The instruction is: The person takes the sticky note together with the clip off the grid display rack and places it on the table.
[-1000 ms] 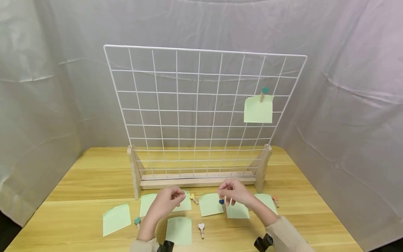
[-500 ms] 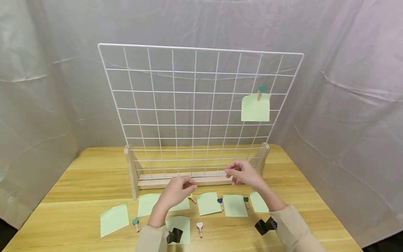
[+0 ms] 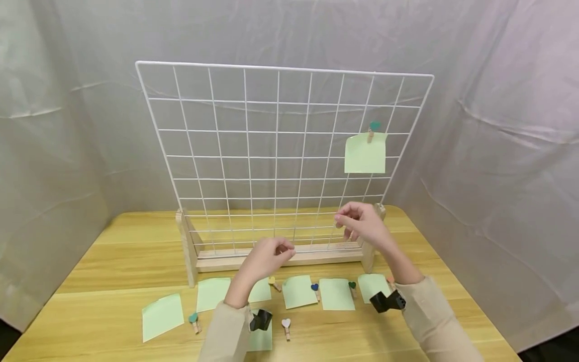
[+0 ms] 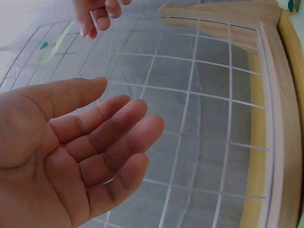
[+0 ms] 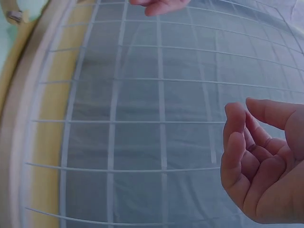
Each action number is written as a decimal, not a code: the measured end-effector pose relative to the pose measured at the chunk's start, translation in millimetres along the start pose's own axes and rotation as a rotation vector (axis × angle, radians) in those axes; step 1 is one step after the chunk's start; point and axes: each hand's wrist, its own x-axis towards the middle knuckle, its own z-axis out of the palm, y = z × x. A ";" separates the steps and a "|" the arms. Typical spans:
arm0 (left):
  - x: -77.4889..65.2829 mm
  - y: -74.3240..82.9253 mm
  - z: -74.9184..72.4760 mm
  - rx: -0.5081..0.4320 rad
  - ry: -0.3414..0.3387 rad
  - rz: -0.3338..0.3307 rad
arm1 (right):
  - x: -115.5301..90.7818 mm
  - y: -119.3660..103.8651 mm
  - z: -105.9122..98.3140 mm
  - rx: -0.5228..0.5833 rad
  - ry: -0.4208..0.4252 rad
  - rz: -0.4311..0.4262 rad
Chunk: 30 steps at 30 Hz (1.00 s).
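My left hand (image 3: 270, 257) hovers before the wooden base (image 3: 280, 260) of a white wire grid panel (image 3: 285, 69). In the left wrist view its palm (image 4: 57, 175) faces the camera, the fingers loosely bent and holding nothing. Higher and to the right, my right hand (image 3: 364, 223) is raised in front of the grid's lower right part. The right wrist view shows its curled fingers (image 5: 232, 152) with the thumb near the index fingertip and nothing visible between them. Above it, a pale green note (image 3: 365, 155) hangs on the grid from a teal heart clothespin (image 3: 373, 126).
Several green notes (image 3: 336, 295) lie along the table (image 3: 117, 261) before the stand. Small heart clothespins lie among them: teal (image 3: 194, 320), white (image 3: 286, 324), yellow (image 3: 273, 281), blue (image 3: 314, 288), dark green (image 3: 352, 286) and orange (image 3: 391, 279). Grey cloth (image 3: 497, 151) surrounds the table.
Both hands have risen from over the notes toward the grid and shifted right, the right hand higher. Notes and clothespins under the right hand have come into view. The hung note stays on the grid.
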 end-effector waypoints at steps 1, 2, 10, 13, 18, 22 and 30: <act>2.2 2.1 -0.8 0.003 -0.001 0.004 | 0.8 -3.4 -2.5 -0.015 0.012 -0.010; 4.3 4.1 -1.7 0.006 -0.002 0.010 | 1.4 -7.0 -4.8 -0.024 0.023 -0.020; 21.7 18.4 -7.7 0.035 -0.007 0.039 | 6.8 -34.9 -22.9 -0.067 0.083 -0.087; 26.5 23.5 -9.9 0.035 -0.006 0.048 | 8.8 -44.0 -30.4 -0.077 0.113 -0.091; 33.4 31.0 -14.8 0.051 0.006 0.078 | 11.8 -54.8 -43.6 -0.078 0.162 -0.086; 39.1 36.6 -18.4 0.070 0.019 0.111 | 12.7 -61.5 -54.1 -0.094 0.208 -0.095; 52.2 46.2 -22.3 0.080 0.045 0.138 | 16.6 -71.2 -70.9 -0.010 0.250 -0.101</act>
